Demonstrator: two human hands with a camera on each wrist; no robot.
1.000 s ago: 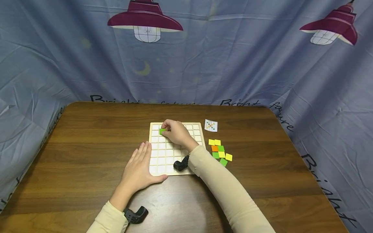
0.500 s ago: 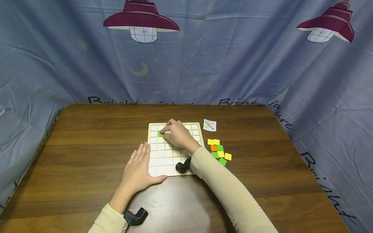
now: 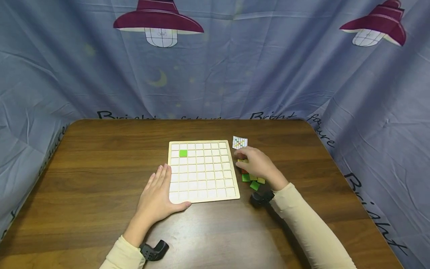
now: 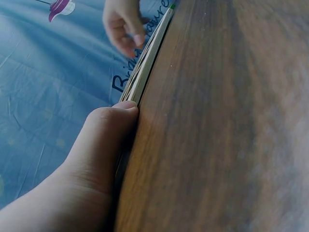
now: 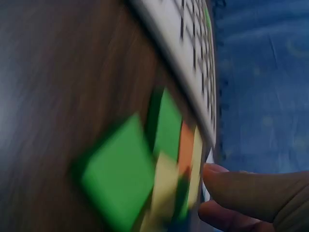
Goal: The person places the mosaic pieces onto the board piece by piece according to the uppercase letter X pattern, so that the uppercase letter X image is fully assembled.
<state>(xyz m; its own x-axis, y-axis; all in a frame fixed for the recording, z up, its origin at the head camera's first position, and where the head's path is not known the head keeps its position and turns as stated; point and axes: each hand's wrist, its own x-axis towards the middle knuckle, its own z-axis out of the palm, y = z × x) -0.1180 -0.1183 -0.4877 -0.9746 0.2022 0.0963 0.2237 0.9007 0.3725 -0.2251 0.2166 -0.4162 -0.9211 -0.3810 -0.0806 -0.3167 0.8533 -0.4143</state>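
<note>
A square wooden board (image 3: 215,199) with white grid cells lies on the table. One green tile (image 3: 183,153) sits in a cell near its upper left. My left hand (image 3: 155,196) rests at the board's near-left corner, fingers extended along the left edge and thumb by the front edge. In the left wrist view, the thumb (image 4: 104,133) touches the board's side. Over the loose tiles right of the board hovers my right hand (image 3: 258,163), relaxed and holding nothing, partly hiding them. The right wrist view shows green (image 5: 120,174), orange (image 5: 186,145) and yellow tiles (image 5: 165,181) below the fingers, blurred.
A small card (image 3: 240,142) printed with a coloured grid lies beyond the loose tiles, beside the board's far-right corner. The brown wooden table (image 3: 111,157) extends around everything. A blue curtain (image 3: 208,74) with printed lamps hangs behind and at both sides.
My right hand has let go of the green tile in its cell and moved right, from the board to above the loose tiles. The left hand stays at the board's corner.
</note>
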